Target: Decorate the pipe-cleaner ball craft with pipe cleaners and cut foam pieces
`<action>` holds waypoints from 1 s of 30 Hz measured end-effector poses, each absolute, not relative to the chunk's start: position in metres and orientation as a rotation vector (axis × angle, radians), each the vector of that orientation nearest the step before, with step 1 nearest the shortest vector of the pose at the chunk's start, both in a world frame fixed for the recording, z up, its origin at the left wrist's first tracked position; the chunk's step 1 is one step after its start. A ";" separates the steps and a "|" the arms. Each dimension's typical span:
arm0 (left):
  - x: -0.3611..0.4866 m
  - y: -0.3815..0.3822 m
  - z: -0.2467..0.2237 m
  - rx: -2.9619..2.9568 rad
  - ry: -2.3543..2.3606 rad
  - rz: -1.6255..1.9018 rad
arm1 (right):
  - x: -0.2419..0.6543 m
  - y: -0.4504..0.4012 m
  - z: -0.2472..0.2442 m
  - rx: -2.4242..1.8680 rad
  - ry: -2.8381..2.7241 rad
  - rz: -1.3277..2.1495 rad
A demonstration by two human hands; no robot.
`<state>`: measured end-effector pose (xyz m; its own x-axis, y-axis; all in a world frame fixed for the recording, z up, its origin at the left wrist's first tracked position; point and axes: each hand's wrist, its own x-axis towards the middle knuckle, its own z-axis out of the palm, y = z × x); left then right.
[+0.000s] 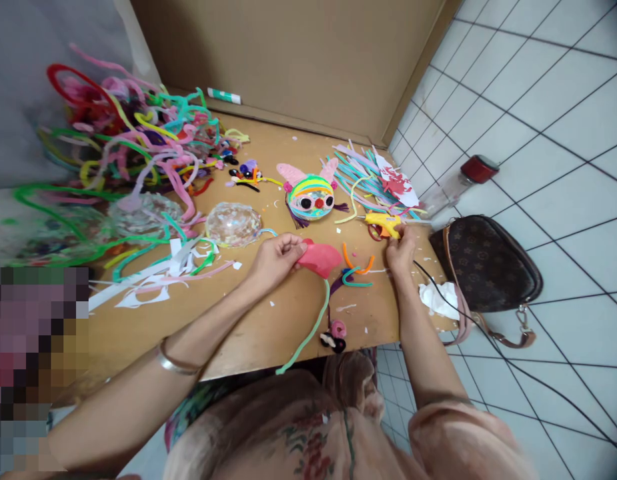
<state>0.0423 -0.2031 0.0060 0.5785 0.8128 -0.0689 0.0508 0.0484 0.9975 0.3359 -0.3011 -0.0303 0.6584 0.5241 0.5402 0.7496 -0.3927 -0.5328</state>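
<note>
Between thumb and fingers my left hand (277, 261) pinches a pinkish-red cut piece (322, 259), paper or felt, I cannot tell which. A pale green pipe cleaner (311, 330) runs down from near its lower edge to the table's front edge. My right hand (401, 250) is wrapped round a yellow glue gun (383, 221), its nozzle toward the left. Orange (359, 263) and teal pipe cleaner bits (355, 280) lie between my hands. Beyond them sits a colourful animal face (311, 198) with pink ears, black eyes and a red nose.
Tangled pipe cleaners (138, 133) heap at the back left, near clear plastic domes (233, 223) and white paper scraps (153, 280). A glue stick (224, 96) lies by the back panel. To the right are a brown bag (488, 263), a red-lidded bottle (478, 170) and a black cord (493, 347).
</note>
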 end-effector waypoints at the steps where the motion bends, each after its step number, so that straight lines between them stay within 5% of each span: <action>1: 0.042 -0.203 0.006 1.417 0.794 0.686 | 0.334 -0.300 -0.030 -2.082 -1.003 -0.358; 17: 0.040 -0.202 0.006 1.445 0.793 0.691 | 0.307 -0.303 -0.011 -2.445 -1.136 -0.556; 22: 0.040 -0.202 0.006 1.454 0.786 0.695 | 0.300 -0.294 -0.011 -2.627 -1.232 -0.366; 30: 0.041 -0.201 0.001 1.460 0.756 0.693 | 0.318 -0.292 -0.016 -2.015 -1.152 -0.425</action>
<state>0.0413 -0.2014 0.0011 0.5998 0.7996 -0.0291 0.0407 0.0058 0.9992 0.3179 -0.2925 -0.0159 0.5369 0.5861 0.6068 0.8397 -0.3018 -0.4515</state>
